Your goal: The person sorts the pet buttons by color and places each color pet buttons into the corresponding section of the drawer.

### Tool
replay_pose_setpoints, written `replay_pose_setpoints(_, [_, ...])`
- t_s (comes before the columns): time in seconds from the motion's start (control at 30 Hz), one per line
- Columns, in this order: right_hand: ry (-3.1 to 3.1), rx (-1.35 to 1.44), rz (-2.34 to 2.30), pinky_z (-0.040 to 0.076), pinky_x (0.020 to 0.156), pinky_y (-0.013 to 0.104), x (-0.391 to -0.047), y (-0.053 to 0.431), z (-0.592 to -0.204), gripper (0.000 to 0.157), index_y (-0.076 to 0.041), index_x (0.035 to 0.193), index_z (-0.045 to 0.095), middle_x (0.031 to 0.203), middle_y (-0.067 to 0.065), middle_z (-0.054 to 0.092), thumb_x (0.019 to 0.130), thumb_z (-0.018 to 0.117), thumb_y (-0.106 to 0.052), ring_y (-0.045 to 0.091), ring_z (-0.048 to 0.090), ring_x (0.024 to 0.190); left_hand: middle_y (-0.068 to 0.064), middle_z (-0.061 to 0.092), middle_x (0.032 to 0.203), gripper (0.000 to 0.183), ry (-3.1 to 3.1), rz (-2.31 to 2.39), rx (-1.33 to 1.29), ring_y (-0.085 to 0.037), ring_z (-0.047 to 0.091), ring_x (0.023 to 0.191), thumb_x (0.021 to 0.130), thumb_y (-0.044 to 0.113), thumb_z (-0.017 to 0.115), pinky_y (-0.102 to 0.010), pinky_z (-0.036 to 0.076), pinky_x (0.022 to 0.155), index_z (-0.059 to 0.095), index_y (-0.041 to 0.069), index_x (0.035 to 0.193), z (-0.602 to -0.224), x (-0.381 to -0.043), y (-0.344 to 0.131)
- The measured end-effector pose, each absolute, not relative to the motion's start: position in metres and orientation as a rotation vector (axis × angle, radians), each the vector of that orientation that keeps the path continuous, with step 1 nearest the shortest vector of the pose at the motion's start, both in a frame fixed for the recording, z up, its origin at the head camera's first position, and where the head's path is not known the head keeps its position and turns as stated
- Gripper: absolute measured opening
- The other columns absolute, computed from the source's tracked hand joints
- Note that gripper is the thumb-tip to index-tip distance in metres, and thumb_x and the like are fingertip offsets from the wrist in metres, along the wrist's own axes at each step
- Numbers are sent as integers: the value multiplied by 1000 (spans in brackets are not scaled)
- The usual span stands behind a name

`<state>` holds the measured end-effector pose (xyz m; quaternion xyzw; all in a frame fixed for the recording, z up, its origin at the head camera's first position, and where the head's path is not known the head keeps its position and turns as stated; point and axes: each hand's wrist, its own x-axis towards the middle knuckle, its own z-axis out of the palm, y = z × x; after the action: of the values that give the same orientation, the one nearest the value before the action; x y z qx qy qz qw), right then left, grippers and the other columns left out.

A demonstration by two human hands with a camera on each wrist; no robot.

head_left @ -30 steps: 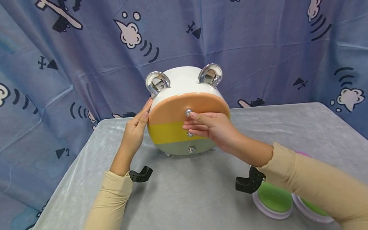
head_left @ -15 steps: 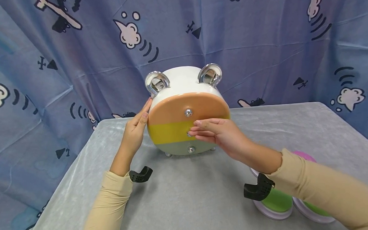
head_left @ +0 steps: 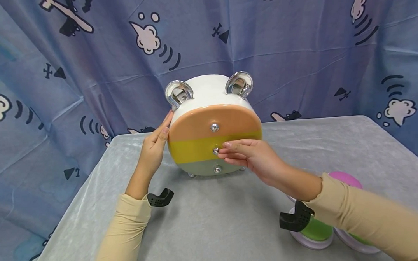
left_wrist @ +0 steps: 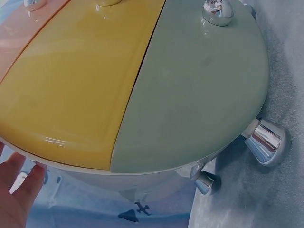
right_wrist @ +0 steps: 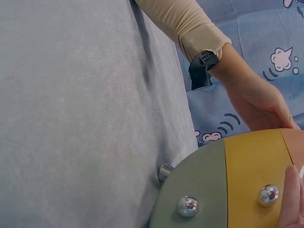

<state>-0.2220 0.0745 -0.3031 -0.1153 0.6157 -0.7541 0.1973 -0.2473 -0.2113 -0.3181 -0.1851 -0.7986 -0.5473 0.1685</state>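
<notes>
A small round drawer cabinet point(head_left: 210, 87) with a white shell and chrome ears stands on the table. Its front has an orange drawer point(head_left: 195, 127), a yellow drawer point(head_left: 189, 151) and a grey-green drawer point(head_left: 200, 169), all closed, each with a chrome knob. My left hand point(head_left: 152, 150) rests against the cabinet's left side, fingers extended along it. In front of the yellow drawer is my right hand point(head_left: 257, 157), fingers fairly straight, tips beside the yellow drawer's knob point(head_left: 215, 151). The right wrist view shows a finger point(right_wrist: 289, 199) slightly apart from that knob.
Round lidded containers lie at the right under my right forearm: one with a green top point(head_left: 316, 230), another green one behind the sleeve, and a pink one point(head_left: 345, 179). A blue patterned curtain point(head_left: 297, 64) hangs behind the grey cloth-covered table point(head_left: 213, 223).
My right hand has moved down from the orange drawer's knob to beside the yellow drawer's knob. My left hand and the cabinet have stayed put.
</notes>
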Motion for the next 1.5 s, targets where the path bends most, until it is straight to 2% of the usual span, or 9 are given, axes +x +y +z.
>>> replay_pose_setpoints(0.67, [1664,-288,-2111,59,89,28,-223,74,-320,22,7,117,65,91,1,77,100,56,-4,11,75,89,8,38,159,43,-2260,-1552,-540,-3,32,148,109,25,38,-28,25,124,43,19,151,-319,-247,-211])
replay_pose_setpoints(1.0, [1657,-268,-2085,60,84,26,-224,72,-327,37,18,128,53,90,2,77,100,57,-5,11,75,88,9,39,158,43,-2250,-1560,-542,-3,32,148,109,25,38,-28,26,124,43,19,151,-319,-248,-212])
replay_pose_setpoints(1.5, [1679,-224,-2010,59,89,28,-226,61,-333,46,18,134,49,93,1,76,101,58,-13,11,74,90,8,39,158,42,-2235,-1567,-551,-3,32,148,109,24,38,-25,25,124,44,18,150,-319,-248,-211])
